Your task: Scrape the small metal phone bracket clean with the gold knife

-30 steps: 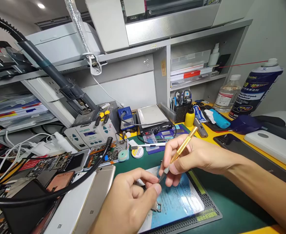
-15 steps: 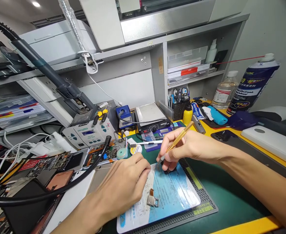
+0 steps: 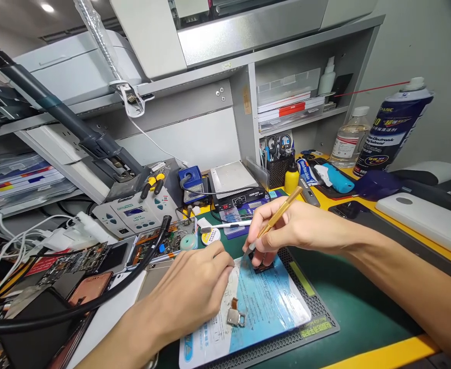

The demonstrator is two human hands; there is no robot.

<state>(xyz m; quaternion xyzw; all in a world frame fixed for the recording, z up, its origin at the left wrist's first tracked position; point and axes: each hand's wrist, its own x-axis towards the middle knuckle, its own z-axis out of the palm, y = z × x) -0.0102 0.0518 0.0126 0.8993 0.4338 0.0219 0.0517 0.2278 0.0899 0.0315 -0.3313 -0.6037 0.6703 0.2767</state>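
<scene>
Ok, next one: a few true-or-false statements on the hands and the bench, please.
1. The right hand grips a gold-handled tool. True.
2. The left hand holds the small metal part. False: it lies ungripped on the blue sheet.
3. A yellow bottle stands behind the right hand. True.
4. The tool's tip points at the spray can. False: it points down toward the sheet.

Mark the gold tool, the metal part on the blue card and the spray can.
gold tool [image 3: 285, 207], head view, brass handle.
metal part [image 3: 232, 317], head view, silver body.
spray can [image 3: 389, 138], head view, label.
</scene>
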